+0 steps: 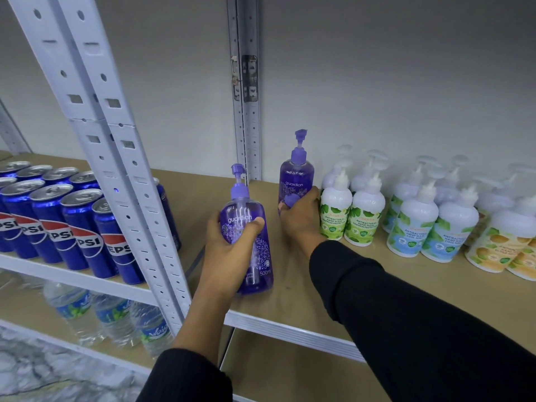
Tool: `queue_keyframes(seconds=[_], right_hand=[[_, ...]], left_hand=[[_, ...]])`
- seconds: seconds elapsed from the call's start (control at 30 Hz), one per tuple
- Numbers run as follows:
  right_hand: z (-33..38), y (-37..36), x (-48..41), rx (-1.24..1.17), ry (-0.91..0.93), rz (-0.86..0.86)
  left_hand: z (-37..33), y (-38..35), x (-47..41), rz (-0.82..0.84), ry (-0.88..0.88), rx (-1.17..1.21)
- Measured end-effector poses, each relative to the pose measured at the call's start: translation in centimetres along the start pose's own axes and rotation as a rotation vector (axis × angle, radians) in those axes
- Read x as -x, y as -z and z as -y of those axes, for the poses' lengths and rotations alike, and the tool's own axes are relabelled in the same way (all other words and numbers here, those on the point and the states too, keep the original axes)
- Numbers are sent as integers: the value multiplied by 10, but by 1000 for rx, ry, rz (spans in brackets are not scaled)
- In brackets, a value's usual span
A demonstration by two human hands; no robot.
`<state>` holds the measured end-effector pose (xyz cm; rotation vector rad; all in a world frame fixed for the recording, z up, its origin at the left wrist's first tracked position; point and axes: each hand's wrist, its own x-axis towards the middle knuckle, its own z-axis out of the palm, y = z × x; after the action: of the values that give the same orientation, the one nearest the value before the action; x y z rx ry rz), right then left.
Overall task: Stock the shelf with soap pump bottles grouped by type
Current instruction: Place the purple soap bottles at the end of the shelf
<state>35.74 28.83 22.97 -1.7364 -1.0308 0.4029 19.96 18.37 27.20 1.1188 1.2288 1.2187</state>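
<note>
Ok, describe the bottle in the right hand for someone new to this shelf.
On the tan shelf board, look left of the rows of white pump bottles. The purple bottle is farther back, gripped by the right hand; its twin in the left hand is nearer the front edge.

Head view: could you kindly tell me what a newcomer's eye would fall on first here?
Two purple soap bottles stand out at the centre: the left hand grips the nearer purple bottle by the front edge of the shelf, and the right hand grips the farther purple bottle beside the white pump bottles. Left of the uprights, a block of blue Pepsi cans also draws the eye.
</note>
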Motion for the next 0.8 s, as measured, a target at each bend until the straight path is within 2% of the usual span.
queue_keyframes(seconds=[0.13, 0.23, 0.37, 0.5, 0.6, 0.8], right_hand=[[-3, 2, 24, -7, -39, 23], [-6, 9, 54, 30, 40, 109], [-15, 33, 82, 258, 211, 249], [-31, 68, 89, 500, 289, 316], [-40, 87, 92, 620, 345, 331], [-44, 88, 97, 674, 398, 270]], left_hand=[[-1, -2, 2, -3, -15, -12], [-2, -4, 4, -4, -21, -14], [1, -9, 2, -14, -23, -17], [5, -13, 0, -10, -26, -28], [5, -16, 2, -1, -85, -45], [10, -15, 5, 9, -246, -45]])
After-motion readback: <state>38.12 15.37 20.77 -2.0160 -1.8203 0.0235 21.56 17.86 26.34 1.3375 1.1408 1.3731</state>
